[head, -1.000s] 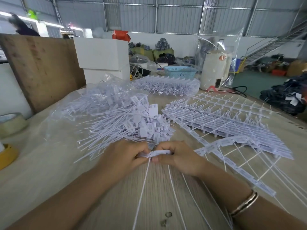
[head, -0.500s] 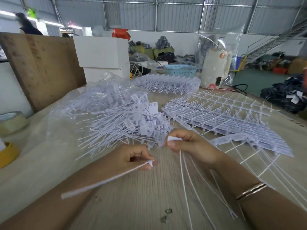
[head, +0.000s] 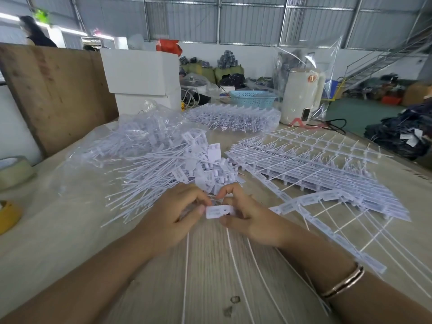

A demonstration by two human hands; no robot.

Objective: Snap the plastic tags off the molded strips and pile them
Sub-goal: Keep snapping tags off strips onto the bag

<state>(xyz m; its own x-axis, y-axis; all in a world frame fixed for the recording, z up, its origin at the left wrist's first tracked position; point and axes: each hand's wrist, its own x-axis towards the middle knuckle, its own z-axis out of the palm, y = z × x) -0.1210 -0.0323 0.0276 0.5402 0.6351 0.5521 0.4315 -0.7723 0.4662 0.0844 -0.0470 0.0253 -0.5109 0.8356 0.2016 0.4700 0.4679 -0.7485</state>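
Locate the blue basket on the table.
In the head view, the blue basket sits at the table's far edge, centre-right, behind a bagged bundle of strips and left of the white jug.

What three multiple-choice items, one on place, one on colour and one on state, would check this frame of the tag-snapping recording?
1. Where does the pile of loose white plastic tags lie relative to the stack of uncut white molded strips?
A. To its left
B. To its right
C. On top of it

2. What colour is the perforated plastic basket at the far end of the wooden table?
A. Red
B. Light blue
C. Black

3. What are the left hand and right hand doing?
A. Resting flat on the table
B. Both pinching one white tag head
C. Lifting the basket

Answers:
1 A: the pile sits left of the strips, ahead of the left hand.
2 B: the basket is pale blue.
3 B: fingers of both hands close on the tag head between them.
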